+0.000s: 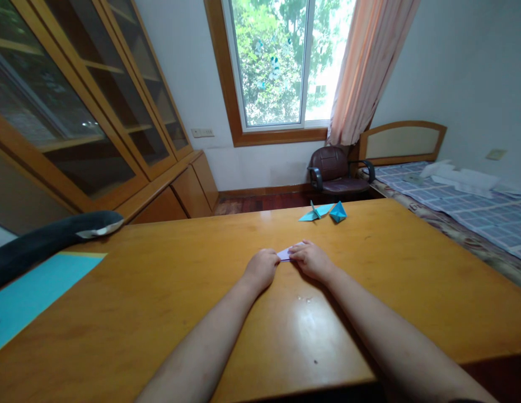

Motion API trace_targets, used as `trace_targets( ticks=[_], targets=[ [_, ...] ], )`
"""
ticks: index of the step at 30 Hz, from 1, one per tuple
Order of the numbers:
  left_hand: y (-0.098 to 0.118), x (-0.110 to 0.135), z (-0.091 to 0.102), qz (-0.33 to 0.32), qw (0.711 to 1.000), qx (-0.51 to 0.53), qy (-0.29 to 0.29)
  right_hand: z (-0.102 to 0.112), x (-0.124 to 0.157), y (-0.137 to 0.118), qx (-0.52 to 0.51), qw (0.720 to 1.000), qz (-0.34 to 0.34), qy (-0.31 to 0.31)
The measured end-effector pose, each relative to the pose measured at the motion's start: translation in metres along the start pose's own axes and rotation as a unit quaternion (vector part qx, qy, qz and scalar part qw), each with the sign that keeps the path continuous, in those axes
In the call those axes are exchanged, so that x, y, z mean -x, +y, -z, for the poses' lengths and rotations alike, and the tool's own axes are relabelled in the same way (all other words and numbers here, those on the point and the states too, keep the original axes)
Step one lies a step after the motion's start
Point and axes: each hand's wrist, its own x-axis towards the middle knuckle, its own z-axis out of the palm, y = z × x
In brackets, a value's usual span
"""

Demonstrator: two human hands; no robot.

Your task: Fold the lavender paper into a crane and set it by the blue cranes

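Your left hand (261, 267) is curled closed on the left tip of the folded lilac paper (284, 255), while your right hand (314, 261) lays bent fingers over its right part, whether pinching or only pressing you cannot tell. The paper lies between your 2 hands on the wooden table (193, 302), well inside the near and far edges, with broad stretches of tabletop to either side. Beyond your right hand, near the far edge, a turquoise origami crane (317, 213) and a blue folded-paper piece (338, 212) stand just beside each other; a turquoise sheet (37, 294) lies well apart at far left.
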Motion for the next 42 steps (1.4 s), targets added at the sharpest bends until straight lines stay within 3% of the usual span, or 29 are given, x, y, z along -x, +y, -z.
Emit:
trace_targets(
  ticks=[9, 19, 25, 34, 42],
  targets=[
    [0.003, 0.001, 0.002, -0.018, 0.999, -0.027, -0.001, -0.003, 0.0, 0.005, -0.019, 0.999, 0.042, 0.022],
    [0.009, -0.003, -0.002, -0.027, 0.999, -0.026, -0.006, -0.001, 0.0, 0.006, -0.023, 1.0, 0.013, 0.0],
    [0.011, -0.01, -0.01, -0.052, 0.999, -0.007, 0.003, 0.003, 0.001, 0.008, -0.045, 0.998, 0.034, -0.026],
    [0.018, -0.006, -0.005, -0.041, 0.998, -0.04, -0.02, 0.005, 0.007, 0.023, -0.053, 0.997, -0.041, -0.047],
    [0.018, -0.006, -0.005, -0.053, 0.996, -0.07, -0.013, 0.011, 0.012, 0.034, -0.058, 0.994, -0.088, -0.027]
  ],
)
